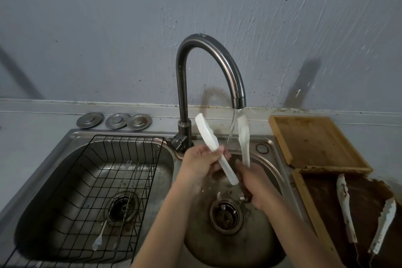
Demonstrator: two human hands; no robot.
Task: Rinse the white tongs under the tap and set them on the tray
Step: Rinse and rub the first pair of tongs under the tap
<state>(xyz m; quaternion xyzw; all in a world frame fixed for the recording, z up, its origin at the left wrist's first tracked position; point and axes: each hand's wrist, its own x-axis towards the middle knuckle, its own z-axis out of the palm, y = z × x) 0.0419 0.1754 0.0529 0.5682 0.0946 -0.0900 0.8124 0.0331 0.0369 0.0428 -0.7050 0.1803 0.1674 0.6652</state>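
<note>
At the centre of the frame, the white tongs (219,150) stand with their two arms spread upward in a V over the right sink basin (267,243). The left hand (201,162) closes its fingers around the left arm of the tongs about midway along its length, so the flat tip rises above the grip toward the tap (208,67). The right hand (253,187) clasps the lower, hinged end, where a small metal piece shows just below the fingers. The right arm of the tongs reaches up into the water stream (233,125) falling from the spout. At lower right, a second pair of soiled white tongs (365,213) lies on a dirty wooden tray (313,209), with a clean wooden tray (313,139) behind it. At lower left, a black wire rack (91,180) sits in the left basin.
</note>
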